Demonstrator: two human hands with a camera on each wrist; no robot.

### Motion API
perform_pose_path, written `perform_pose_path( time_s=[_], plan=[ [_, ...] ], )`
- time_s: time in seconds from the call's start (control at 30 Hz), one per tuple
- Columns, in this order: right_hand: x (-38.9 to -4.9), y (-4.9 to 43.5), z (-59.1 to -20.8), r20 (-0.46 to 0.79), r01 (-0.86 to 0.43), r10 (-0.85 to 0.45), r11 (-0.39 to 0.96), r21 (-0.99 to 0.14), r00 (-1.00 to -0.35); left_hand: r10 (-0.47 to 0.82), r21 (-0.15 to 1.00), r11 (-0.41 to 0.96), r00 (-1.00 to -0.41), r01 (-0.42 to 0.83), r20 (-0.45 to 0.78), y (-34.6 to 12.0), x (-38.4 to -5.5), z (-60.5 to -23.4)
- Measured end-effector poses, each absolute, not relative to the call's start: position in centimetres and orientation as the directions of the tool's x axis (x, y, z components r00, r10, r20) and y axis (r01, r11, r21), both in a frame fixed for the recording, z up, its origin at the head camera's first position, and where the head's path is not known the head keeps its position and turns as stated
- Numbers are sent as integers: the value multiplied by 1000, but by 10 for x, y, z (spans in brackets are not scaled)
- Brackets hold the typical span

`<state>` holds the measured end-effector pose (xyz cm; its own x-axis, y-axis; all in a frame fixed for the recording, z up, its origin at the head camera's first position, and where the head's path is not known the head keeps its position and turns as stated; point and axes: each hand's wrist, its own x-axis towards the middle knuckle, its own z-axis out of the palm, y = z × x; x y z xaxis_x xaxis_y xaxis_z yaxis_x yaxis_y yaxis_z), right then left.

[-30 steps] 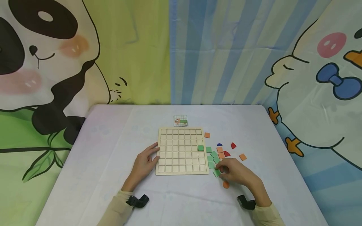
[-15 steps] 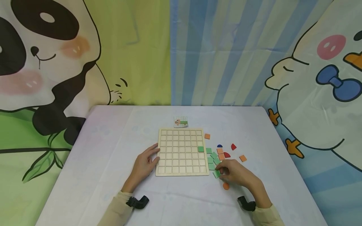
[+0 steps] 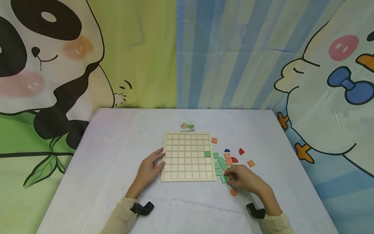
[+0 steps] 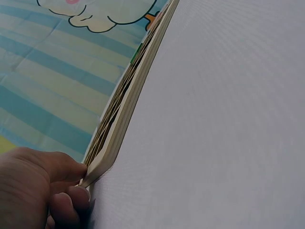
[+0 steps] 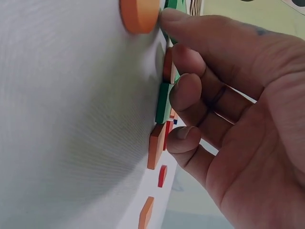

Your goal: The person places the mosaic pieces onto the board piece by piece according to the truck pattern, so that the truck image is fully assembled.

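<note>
Unmoved left hand (image 3: 147, 170) loosely touching board (image 3: 187, 157), right hand (image 3: 246, 178) curled, hold unclear, one disc (image 3: 233, 192)

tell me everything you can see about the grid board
The board is pale and wood-looking, with rounded corners, a raised rim and rows of square cells. It lies flat on the white table. One green tile sits in its rightmost column; the other cells are bare. The left hand touches its left edge.
</note>
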<state>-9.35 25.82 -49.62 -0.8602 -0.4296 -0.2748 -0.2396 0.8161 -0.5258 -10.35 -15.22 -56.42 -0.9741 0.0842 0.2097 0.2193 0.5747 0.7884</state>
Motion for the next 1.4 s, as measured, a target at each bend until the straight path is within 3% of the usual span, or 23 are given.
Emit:
perform_pose_path(
  time_s=[0.93,1.4],
  plan=[
    [-119,236,-497,-97,-327,-432,794,-513,-897,76,797,577,-984,176,162,-153,-104,-566],
    [-128,219,-497,-129,-305,-427,797,-521,-895,79,793,577,-980,194,182,-153,-104,-566]
  ],
)
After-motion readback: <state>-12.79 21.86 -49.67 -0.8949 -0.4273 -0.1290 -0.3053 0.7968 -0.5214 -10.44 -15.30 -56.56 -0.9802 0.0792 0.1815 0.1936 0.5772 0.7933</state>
